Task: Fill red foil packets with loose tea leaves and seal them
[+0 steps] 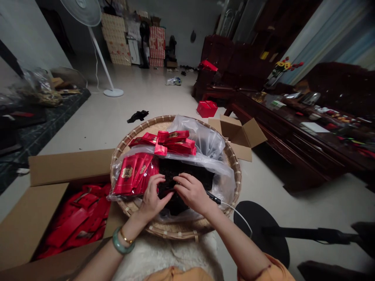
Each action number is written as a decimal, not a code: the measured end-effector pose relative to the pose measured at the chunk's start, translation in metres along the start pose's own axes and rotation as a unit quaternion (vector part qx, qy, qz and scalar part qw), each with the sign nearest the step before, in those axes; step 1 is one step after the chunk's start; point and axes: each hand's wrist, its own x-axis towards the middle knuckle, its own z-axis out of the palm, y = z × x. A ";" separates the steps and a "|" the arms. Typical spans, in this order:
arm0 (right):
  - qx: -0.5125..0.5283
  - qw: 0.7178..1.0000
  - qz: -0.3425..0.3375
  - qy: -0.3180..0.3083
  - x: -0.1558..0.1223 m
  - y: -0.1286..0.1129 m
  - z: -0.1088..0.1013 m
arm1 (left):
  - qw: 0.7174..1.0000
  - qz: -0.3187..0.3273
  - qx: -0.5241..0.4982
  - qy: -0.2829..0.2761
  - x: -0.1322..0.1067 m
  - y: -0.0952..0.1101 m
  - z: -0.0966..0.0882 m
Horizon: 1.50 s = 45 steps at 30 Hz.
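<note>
Both hands are over dark, leaf-like loose material (190, 171) in a clear plastic bag (224, 171), spread inside a round woven bamboo tray (238, 171). My left hand (154, 197) curves at the near left of the dark material, thumb and fingers apart. My right hand (191, 191) reaches in from the right, fingers bent and close together; its thumb and anything it pinches are hidden against the dark. A stack of flat red packets (131, 173) lies beside my left hand. Filled-looking red packets (175, 142) are heaped beyond. A black handle (213, 197) with a white cable sticks out by my right wrist.
An open cardboard box (48, 218) full of red packets (79, 218) stands at the left. Another open box (241, 134) and a red box (207, 109) lie beyond the tray. A black round stand base (260, 234) is at right, near a dark wooden table (263, 128). A white fan (113, 92) stands behind.
</note>
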 end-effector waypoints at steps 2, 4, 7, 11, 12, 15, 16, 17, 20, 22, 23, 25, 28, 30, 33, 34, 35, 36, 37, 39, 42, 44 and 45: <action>-0.025 1.000 -0.017 0.008 -0.002 0.000 0.000 | 1.000 -0.010 0.014 0.004 -0.005 0.003 0.001; -0.051 0.997 -0.047 0.019 -0.004 0.000 -0.002 | 0.999 0.017 0.042 -0.010 -0.006 0.004 -0.002; -0.075 0.991 -0.110 0.015 -0.003 -0.002 -0.010 | 0.992 0.085 0.095 -0.025 -0.001 0.006 -0.010; -0.088 0.982 -0.116 -0.120 0.007 -0.005 -0.024 | 0.969 0.204 0.127 -0.057 0.010 0.008 -0.018; -0.091 0.977 -0.108 -0.157 0.010 -0.006 -0.028 | 0.962 0.231 0.126 -0.066 0.012 0.009 -0.019; -0.091 0.964 -0.110 -0.224 0.019 -0.007 -0.037 | 0.947 0.290 0.110 -0.084 0.020 0.010 -0.020; -0.089 0.961 -0.115 -0.237 0.020 -0.007 -0.038 | 0.943 0.304 0.103 -0.083 0.022 0.010 -0.020; -0.088 0.958 -0.116 -0.246 0.021 -0.007 -0.039 | 0.940 0.317 0.097 -0.080 0.023 0.010 -0.021; -0.084 0.958 -0.113 -0.251 0.015 -0.004 -0.036 | 0.934 0.332 0.090 -0.092 0.023 0.007 -0.022; -0.076 0.961 -0.127 -0.235 0.007 -0.003 -0.032 | 0.932 0.323 0.092 -0.133 0.021 0.004 -0.022; -0.070 0.963 -0.137 -0.222 0.003 -0.003 -0.031 | 0.931 0.318 0.093 -0.156 0.021 0.002 -0.021; -0.062 0.966 -0.154 -0.198 -0.003 -0.004 -0.028 | 0.927 0.307 0.095 -0.194 0.020 0.000 -0.020; -0.072 0.967 -0.149 -0.195 -0.004 -0.008 -0.029 | 0.923 0.291 0.102 -0.231 0.022 0.002 -0.018; -0.086 0.962 -0.130 -0.223 0.000 -0.011 -0.030 | 0.918 0.278 0.110 -0.259 0.026 0.004 -0.017; -0.103 0.954 -0.096 -0.264 0.009 -0.014 -0.027 | 0.910 0.275 0.109 -0.290 0.033 0.009 -0.016; -0.106 0.953 -0.084 -0.270 0.011 -0.013 -0.026 | 0.910 0.280 0.102 -0.288 0.035 0.010 -0.015; -0.109 0.953 -0.075 -0.273 0.012 -0.012 -0.024 | 0.912 0.285 0.091 -0.281 0.036 0.010 -0.015; -0.109 0.953 -0.072 -0.273 0.012 -0.011 -0.023 | 0.915 0.289 0.077 -0.271 0.037 0.010 -0.014; -0.107 0.954 -0.078 -0.270 0.012 -0.009 -0.022 | 0.919 0.288 0.062 -0.263 0.038 0.010 -0.015; -0.090 0.957 -0.113 -0.252 0.010 -0.004 -0.023 | 0.928 0.270 0.035 -0.256 0.037 0.009 -0.016; -0.070 0.962 -0.151 -0.217 0.007 -0.001 -0.028 | 0.935 0.230 0.013 -0.270 0.036 0.007 -0.019; -0.088 0.965 -0.120 -0.217 0.007 -0.002 -0.032 | 0.933 0.219 0.012 -0.287 0.035 0.007 -0.021; -0.099 0.964 -0.099 -0.225 0.008 -0.003 -0.033 | 0.931 0.216 0.012 -0.294 0.036 0.008 -0.021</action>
